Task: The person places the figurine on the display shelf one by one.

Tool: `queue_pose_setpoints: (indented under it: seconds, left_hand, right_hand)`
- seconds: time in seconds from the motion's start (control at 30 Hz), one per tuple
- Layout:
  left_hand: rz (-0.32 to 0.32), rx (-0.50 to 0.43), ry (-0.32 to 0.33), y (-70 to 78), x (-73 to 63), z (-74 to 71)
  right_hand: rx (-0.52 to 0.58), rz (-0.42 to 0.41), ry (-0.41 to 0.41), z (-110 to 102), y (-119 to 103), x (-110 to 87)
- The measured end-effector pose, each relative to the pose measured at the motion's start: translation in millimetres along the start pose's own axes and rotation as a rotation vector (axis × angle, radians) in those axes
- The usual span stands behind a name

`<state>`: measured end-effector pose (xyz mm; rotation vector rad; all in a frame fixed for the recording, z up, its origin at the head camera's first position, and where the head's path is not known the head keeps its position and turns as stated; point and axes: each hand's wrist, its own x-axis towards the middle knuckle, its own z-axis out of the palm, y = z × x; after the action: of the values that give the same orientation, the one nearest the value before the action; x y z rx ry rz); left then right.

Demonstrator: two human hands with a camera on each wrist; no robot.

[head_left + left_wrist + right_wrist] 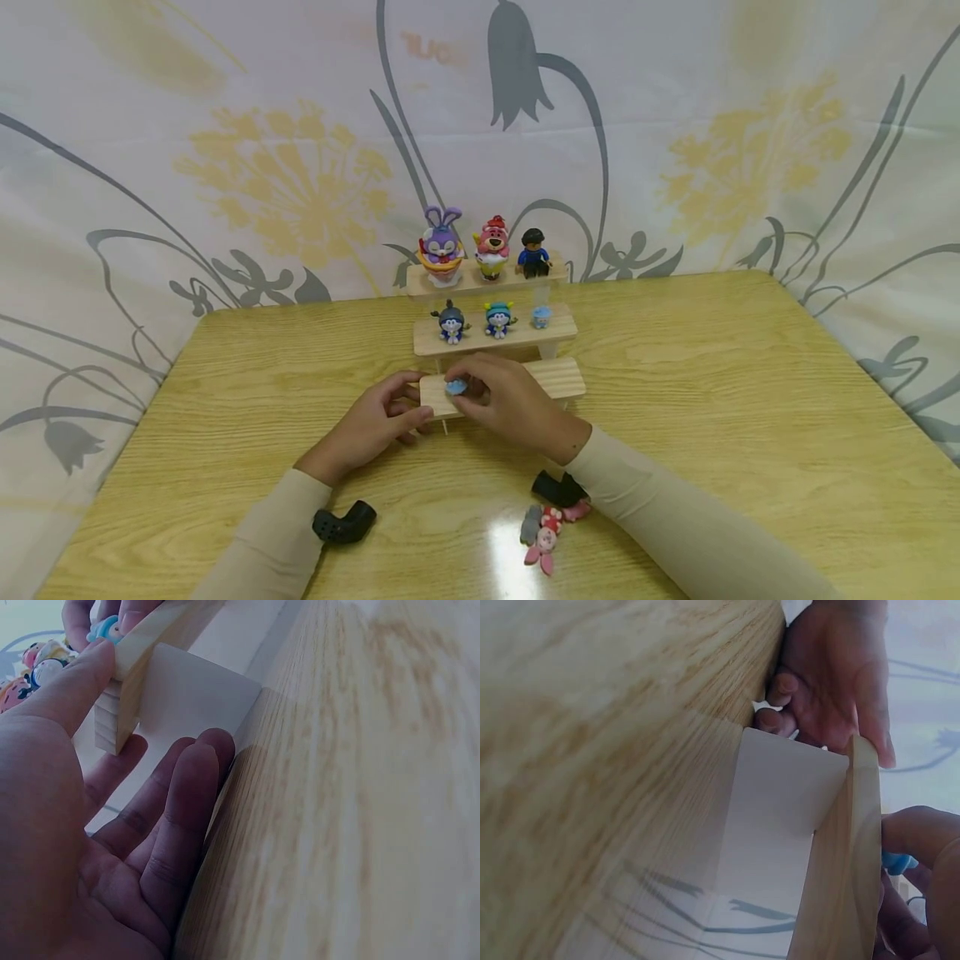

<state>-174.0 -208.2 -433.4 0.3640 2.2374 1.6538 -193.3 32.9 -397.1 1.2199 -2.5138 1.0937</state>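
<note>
A small light-blue figurine (455,387) is pinched between the thumb and fingers of my right hand (510,408), at the left part of the lowest wooden shelf (558,377). My left hand (375,421) grips the left end of that shelf. In the left wrist view its thumb (94,671) lies along the board's top edge, the other fingers below and beside the white support (199,694). The right wrist view shows the blue figurine (897,861) mostly hidden by the right fingers.
Two higher shelves stand behind. The middle one bears two blue-and-white figures (497,320) and a small blue figurine (542,317); the top one bears a purple rabbit (442,250), a pink bear (492,246) and a black-haired figure (534,252). Pink and grey figures (546,537) lie near the right forearm.
</note>
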Motion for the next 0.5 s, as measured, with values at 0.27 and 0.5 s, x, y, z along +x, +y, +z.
queue_pose_setpoints:
  seconds: [0.27,0.5]
  left_hand:
    - [0.012,0.007,-0.001,0.2,0.5,-0.6]
    - [0.013,0.007,-0.012,0.5,0.4,-0.7]
  right_hand:
    - [0.021,0.018,-0.002,0.7,0.9,1.9]
    - [0.028,0.011,0.003,1.1,2.2,1.2]
